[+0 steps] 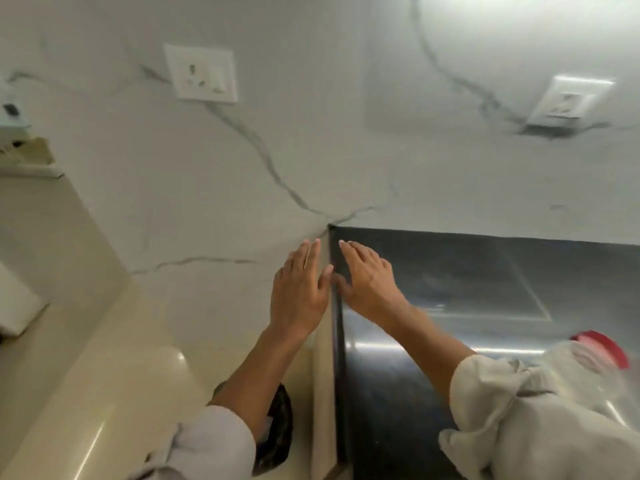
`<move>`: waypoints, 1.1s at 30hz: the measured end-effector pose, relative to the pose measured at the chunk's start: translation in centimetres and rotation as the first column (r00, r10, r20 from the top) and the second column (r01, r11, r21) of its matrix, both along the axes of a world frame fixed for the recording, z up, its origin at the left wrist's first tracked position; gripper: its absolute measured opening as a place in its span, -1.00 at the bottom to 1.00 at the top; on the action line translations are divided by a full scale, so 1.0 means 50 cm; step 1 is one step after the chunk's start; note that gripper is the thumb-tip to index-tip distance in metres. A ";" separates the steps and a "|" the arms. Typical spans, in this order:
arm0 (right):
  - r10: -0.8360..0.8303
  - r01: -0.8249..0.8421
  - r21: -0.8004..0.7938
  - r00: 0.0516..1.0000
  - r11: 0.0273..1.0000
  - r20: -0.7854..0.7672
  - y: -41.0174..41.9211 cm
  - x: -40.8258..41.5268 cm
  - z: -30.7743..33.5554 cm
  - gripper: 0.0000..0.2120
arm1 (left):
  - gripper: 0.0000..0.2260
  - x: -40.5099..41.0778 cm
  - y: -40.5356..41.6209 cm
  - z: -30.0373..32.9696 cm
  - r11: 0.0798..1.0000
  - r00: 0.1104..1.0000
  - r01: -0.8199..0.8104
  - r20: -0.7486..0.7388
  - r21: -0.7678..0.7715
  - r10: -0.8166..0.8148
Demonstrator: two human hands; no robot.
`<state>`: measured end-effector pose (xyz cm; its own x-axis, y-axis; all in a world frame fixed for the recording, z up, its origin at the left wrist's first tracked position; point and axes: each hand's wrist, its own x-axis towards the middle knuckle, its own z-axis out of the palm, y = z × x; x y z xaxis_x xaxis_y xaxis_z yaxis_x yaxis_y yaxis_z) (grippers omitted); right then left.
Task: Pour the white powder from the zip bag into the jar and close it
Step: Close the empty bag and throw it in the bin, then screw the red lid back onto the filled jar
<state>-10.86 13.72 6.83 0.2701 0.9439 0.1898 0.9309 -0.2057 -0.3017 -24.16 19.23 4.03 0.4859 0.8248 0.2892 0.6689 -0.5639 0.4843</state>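
Note:
My left hand (pixel 299 289) and my right hand (pixel 367 278) reach forward side by side with fingers straight, holding nothing. They hover near the corner where the black countertop (pixel 450 271) meets the marble wall. At the right edge, a clear jar (pixel 588 372) with a red lid (pixel 609 346) shows blurred, partly behind my right sleeve. I cannot make out the zip bag.
The marble wall (pixel 242 168) carries two white sockets (pixel 202 74) (pixel 571 100). A beige counter (pixel 86 358) runs along the left, with boxes (pixel 24 157) at its far end. A dark round object (pixel 277 431) lies under my left forearm.

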 end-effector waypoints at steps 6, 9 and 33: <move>-0.172 0.171 0.022 0.968 0.985 0.183 -0.170 0.193 0.059 -0.28 | -0.41 0.167 -0.100 0.041 0.978 0.986 0.091 -0.155 0.188 -0.062; -0.239 0.242 0.018 0.942 0.970 0.236 -0.249 0.292 0.091 -0.25 | -0.39 0.255 -0.159 0.060 0.959 0.976 0.161 -0.182 0.234 -0.119; -0.392 0.366 -0.176 0.909 0.914 -0.143 -0.683 0.709 -0.157 -0.39 | -0.05 0.524 -0.600 -0.064 0.880 0.938 0.338 0.198 -0.333 -0.286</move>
<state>24.59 -20.41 -1.01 0.6291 0.7771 -0.0195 0.7107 -0.5852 -0.3904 2.04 -10.76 0.84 0.7120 0.6967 0.0883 0.3982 -0.5041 0.7664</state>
